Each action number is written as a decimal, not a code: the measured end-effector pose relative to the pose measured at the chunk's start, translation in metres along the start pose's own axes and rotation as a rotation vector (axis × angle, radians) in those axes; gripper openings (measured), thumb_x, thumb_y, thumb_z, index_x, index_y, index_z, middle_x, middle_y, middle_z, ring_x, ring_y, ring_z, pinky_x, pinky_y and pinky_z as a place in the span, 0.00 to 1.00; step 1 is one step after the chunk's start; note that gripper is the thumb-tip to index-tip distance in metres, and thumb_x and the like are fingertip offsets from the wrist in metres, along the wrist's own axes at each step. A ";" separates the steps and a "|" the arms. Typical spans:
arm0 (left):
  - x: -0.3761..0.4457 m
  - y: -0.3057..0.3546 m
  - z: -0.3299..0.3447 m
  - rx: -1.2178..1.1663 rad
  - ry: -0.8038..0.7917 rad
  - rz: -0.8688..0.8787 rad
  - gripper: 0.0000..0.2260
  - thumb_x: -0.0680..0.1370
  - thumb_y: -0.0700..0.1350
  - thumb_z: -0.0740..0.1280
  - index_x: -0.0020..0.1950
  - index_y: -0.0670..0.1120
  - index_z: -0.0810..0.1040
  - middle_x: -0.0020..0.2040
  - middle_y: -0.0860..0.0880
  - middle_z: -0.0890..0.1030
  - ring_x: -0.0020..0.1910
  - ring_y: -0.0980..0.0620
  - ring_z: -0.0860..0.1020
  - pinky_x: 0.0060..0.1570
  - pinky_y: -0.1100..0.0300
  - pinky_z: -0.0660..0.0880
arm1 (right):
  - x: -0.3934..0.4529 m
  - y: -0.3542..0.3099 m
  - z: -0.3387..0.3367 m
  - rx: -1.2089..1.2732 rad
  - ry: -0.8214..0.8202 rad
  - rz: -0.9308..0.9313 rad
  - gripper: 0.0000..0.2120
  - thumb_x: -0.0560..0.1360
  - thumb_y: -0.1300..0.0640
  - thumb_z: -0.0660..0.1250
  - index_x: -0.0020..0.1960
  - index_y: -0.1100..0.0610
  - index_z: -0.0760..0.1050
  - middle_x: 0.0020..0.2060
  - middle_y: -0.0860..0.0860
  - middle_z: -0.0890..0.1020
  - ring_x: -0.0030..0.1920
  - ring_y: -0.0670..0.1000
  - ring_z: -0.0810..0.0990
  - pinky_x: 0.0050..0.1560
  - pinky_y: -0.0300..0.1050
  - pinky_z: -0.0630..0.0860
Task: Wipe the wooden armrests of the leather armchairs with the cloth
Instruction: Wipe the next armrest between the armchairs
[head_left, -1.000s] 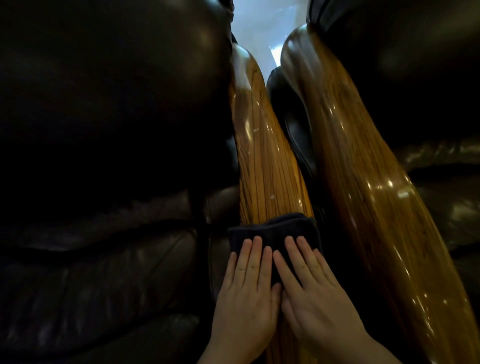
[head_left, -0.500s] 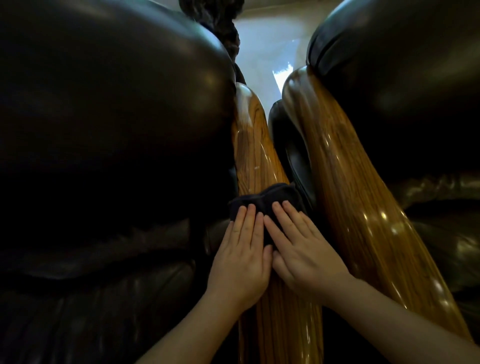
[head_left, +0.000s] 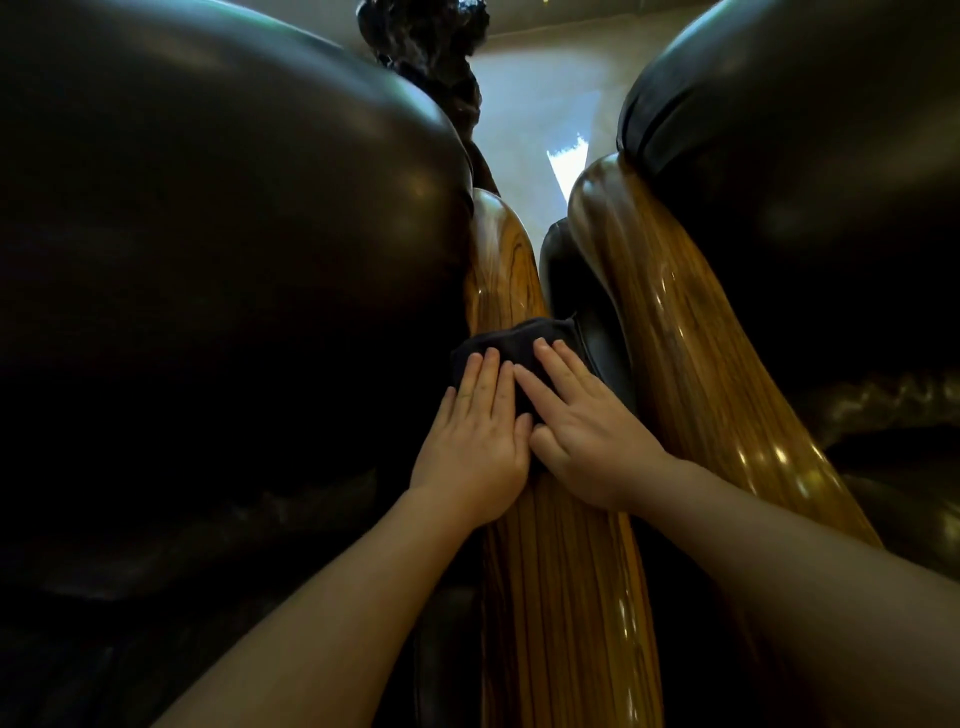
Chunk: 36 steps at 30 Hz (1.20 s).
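- I see two leather armchairs side by side: the left chair (head_left: 208, 286) and the right chair (head_left: 805, 182), both dark and glossy, filling most of the view.
- Between them run two wooden armrests. The left armrest (head_left: 561, 571) is the one in work; the right armrest (head_left: 701, 389) lies just beside it, and I have no hand or cloth on it.
- Step in hand, as I judge it: wiping the left armrest lengthwise, toward its far rounded end.
- My left hand (head_left: 475, 441) and right hand (head_left: 587, 436) lie flat with straight fingers, side by side, both pressing the cloth (head_left: 514, 338) onto the wood. Neither grasps anything.
- The cloth is dark, draped across the left armrest, short of its far end.
- Next move, in my judgement: push on over the bare far end with even pressure, then shift to the right armrest.
- Surface: varnished, grained, reflective, so streaks would show.
- Room: a pale floor (head_left: 530, 104) beyond the chairs, with a bright light patch.
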<state>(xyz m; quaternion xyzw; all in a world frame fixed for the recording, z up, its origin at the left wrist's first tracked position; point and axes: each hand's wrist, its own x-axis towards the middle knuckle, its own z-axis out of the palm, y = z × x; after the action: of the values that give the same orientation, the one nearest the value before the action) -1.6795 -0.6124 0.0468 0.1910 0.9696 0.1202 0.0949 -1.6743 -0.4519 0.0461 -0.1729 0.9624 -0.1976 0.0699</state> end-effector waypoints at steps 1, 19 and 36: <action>0.006 -0.001 -0.002 -0.004 -0.010 -0.007 0.24 0.80 0.56 0.38 0.72 0.49 0.32 0.72 0.51 0.30 0.72 0.54 0.29 0.70 0.54 0.35 | 0.006 0.002 -0.001 0.022 -0.007 0.006 0.31 0.78 0.43 0.43 0.79 0.48 0.43 0.79 0.50 0.39 0.74 0.44 0.31 0.71 0.41 0.34; 0.073 -0.017 -0.026 -0.042 -0.092 -0.073 0.26 0.82 0.53 0.41 0.74 0.46 0.31 0.74 0.47 0.28 0.71 0.50 0.27 0.72 0.48 0.38 | 0.084 0.024 -0.014 0.351 -0.052 0.142 0.33 0.75 0.43 0.51 0.78 0.40 0.43 0.78 0.42 0.39 0.69 0.35 0.33 0.68 0.43 0.39; 0.011 0.004 -0.003 -0.120 -0.076 -0.075 0.24 0.81 0.55 0.41 0.71 0.51 0.30 0.71 0.53 0.27 0.71 0.53 0.27 0.72 0.49 0.38 | 0.012 0.003 0.001 0.152 0.006 0.047 0.29 0.81 0.46 0.48 0.78 0.46 0.43 0.74 0.40 0.36 0.66 0.33 0.22 0.68 0.42 0.35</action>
<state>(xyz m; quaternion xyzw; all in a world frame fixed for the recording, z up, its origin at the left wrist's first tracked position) -1.6887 -0.6057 0.0495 0.1532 0.9628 0.1670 0.1471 -1.6859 -0.4537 0.0434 -0.1441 0.9485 -0.2690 0.0847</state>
